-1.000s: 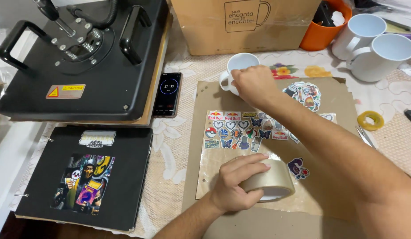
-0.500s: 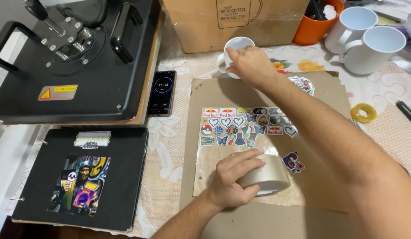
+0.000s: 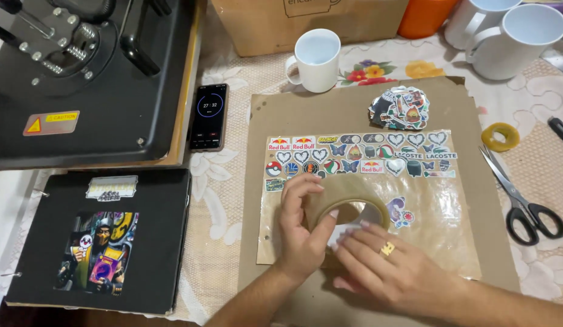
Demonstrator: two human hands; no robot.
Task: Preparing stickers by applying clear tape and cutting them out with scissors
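tape roll (image 3: pixel 348 209) lower half hidden behind hands; cardboard box (image 3: pixel 306 24), orange cup (image 3: pixel 424 15) cut off at top.

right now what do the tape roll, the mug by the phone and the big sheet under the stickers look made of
Tape roll: clear glossy plastic film, tan where layered, seemingly on a card core.
Mug: probably glazed white ceramic, smooth with a soft sheen.
Sheet: matte brown cardboard or kraft board, with a shiny clear film over it.

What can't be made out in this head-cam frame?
Head view only:
- Tape roll: its near side and loose end are hidden by the left hand and right hand.
- Press machine: cut off by the top and left edges.
- Cardboard box and orange cup: tops cut off.
- Sticker pile: designs overlap, too small to tell apart.
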